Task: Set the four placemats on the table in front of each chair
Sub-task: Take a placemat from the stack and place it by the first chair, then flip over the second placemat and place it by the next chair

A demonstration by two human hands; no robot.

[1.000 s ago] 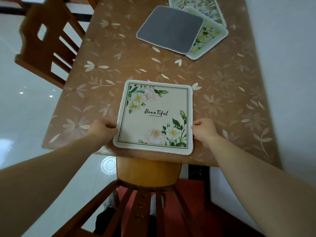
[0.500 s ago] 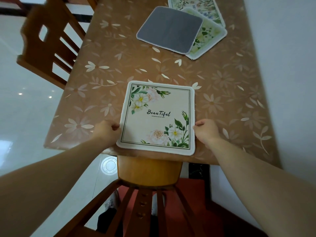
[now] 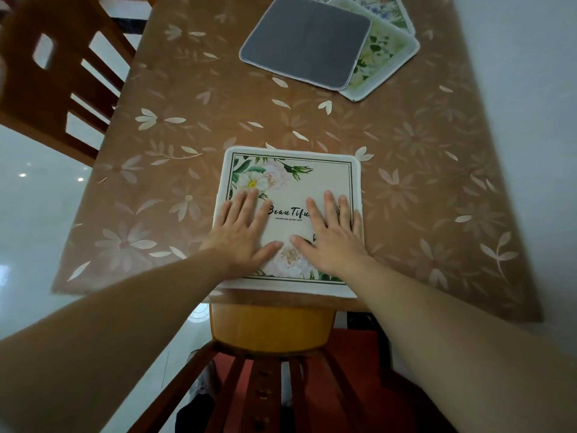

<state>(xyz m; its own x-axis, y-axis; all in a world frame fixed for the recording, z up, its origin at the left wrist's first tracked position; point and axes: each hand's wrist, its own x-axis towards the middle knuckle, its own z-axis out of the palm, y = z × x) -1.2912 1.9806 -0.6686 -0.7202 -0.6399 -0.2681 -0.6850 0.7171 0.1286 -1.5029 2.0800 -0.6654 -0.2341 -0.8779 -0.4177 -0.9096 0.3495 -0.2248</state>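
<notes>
A cream floral placemat [image 3: 324,179] printed "BeauTiful" lies flat at the near edge of the table [image 3: 187,135], right above the back of a wooden chair [image 3: 268,326]. My left hand [image 3: 240,232] and my right hand [image 3: 334,232] both rest palm down on it with fingers spread, holding nothing. At the far end lies a loose pile of three more mats: a grey one [image 3: 306,39] face down on top, a green floral one [image 3: 384,60] under it, and a blue floral one [image 3: 390,7] behind.
The table carries a brown cloth with pale flower prints. A second wooden chair [image 3: 53,79] stands at the table's left side. A white wall [image 3: 530,89] runs along the right edge. Glossy pale floor [image 3: 34,220] shows at left.
Both hands let go of the placemat's side edges and moved onto its top, now flat with fingers spread. The mat sits square at the table edge.
</notes>
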